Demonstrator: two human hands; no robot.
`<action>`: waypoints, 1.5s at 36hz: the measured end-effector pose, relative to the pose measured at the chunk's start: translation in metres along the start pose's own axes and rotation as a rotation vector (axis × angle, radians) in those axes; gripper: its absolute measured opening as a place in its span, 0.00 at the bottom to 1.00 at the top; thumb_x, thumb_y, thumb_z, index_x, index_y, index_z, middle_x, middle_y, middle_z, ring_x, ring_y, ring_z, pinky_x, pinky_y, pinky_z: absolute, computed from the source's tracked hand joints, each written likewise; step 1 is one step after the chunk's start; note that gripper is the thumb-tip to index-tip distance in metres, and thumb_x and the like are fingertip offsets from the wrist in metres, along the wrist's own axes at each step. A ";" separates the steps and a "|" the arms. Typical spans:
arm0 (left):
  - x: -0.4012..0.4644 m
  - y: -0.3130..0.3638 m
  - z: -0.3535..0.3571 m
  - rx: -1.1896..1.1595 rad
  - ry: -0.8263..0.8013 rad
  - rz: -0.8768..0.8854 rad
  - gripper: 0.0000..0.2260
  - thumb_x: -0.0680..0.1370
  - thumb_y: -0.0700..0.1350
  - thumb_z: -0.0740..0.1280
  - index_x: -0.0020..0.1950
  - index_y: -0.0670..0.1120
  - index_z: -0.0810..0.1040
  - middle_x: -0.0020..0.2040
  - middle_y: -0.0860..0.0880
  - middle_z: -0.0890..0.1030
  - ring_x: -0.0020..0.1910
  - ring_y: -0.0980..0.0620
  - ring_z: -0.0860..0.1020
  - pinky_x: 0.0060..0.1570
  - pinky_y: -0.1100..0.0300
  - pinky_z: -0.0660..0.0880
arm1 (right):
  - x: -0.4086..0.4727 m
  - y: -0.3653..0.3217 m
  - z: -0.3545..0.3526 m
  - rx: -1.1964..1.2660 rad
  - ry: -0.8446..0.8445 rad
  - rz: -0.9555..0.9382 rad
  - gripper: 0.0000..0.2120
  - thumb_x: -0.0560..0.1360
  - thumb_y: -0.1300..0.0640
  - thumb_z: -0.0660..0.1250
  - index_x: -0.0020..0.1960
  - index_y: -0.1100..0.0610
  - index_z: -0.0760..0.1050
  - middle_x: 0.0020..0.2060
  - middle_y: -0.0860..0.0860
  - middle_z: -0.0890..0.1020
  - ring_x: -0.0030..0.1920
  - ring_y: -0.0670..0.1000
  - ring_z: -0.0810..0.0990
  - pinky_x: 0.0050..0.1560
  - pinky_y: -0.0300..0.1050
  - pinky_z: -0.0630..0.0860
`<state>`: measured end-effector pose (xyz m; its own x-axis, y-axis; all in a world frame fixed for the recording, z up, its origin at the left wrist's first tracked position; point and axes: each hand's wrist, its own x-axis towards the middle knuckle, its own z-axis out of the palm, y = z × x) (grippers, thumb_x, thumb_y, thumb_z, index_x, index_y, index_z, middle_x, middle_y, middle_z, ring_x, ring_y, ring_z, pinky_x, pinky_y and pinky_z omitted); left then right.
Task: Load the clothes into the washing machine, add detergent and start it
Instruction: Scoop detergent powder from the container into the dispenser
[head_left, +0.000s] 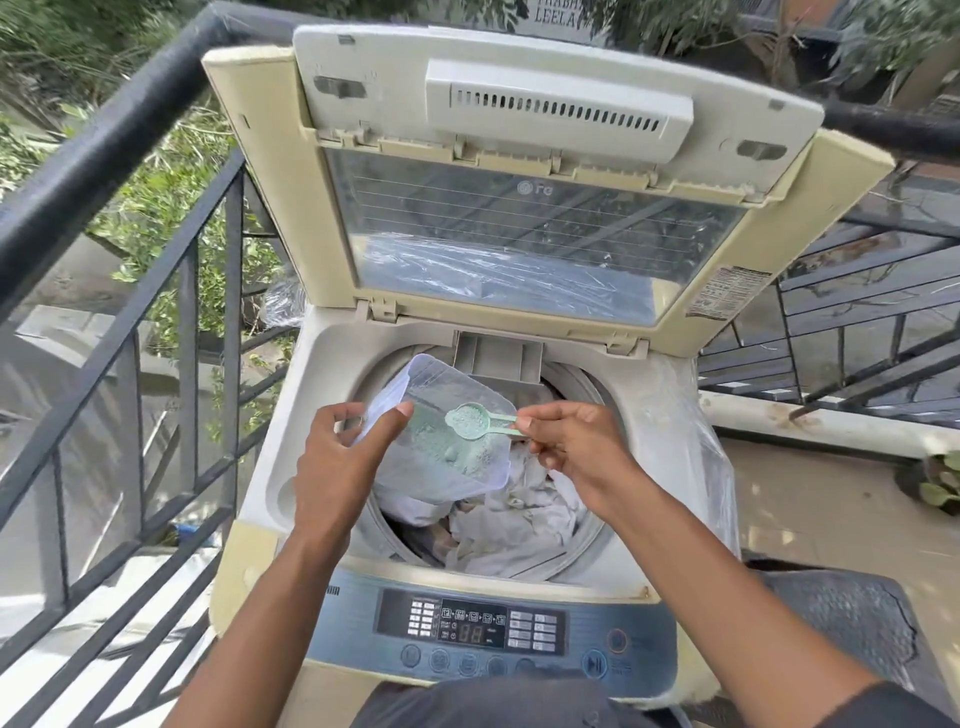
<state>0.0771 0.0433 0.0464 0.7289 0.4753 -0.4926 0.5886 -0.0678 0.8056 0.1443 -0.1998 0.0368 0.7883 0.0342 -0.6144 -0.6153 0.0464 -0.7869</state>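
Both forearms are bare from the wrists up, with no watch, ring or bracelet on the left hand (337, 467) or the right hand (576, 447). A dark sleeve edge (893, 709) shows at the right upper arm. Dark fabric at the bottom edge (493, 701) is probably the person's shirt or trousers.

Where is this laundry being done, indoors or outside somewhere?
Most likely outside, on a house balcony or terrace. A dark metal railing runs beside the top-loading washing machine, leafy trees show through its bars, and sunlight dapples the bare floor to the right.
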 end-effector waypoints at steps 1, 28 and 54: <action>0.002 -0.002 -0.001 -0.002 0.002 -0.007 0.37 0.56 0.79 0.76 0.57 0.60 0.78 0.60 0.51 0.84 0.62 0.52 0.81 0.64 0.38 0.79 | 0.002 -0.002 0.001 0.013 0.012 -0.002 0.06 0.73 0.70 0.76 0.49 0.67 0.85 0.35 0.57 0.84 0.30 0.48 0.77 0.27 0.38 0.69; 0.014 -0.010 0.002 0.110 0.034 -0.032 0.33 0.62 0.75 0.74 0.60 0.60 0.76 0.63 0.51 0.82 0.60 0.47 0.81 0.54 0.48 0.75 | 0.079 -0.028 0.041 -0.382 0.383 -0.284 0.08 0.71 0.60 0.77 0.37 0.48 0.85 0.35 0.46 0.87 0.38 0.48 0.87 0.47 0.51 0.86; 0.011 -0.015 0.001 0.078 0.038 -0.026 0.38 0.60 0.75 0.75 0.64 0.58 0.75 0.65 0.52 0.81 0.65 0.49 0.80 0.67 0.42 0.77 | 0.075 -0.021 0.051 -0.770 0.330 -0.673 0.06 0.75 0.59 0.74 0.51 0.55 0.88 0.46 0.48 0.89 0.44 0.48 0.87 0.54 0.49 0.83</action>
<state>0.0765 0.0486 0.0291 0.7002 0.5105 -0.4991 0.6338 -0.1228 0.7637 0.2160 -0.1474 0.0103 0.9971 -0.0406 0.0647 0.0189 -0.6901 -0.7234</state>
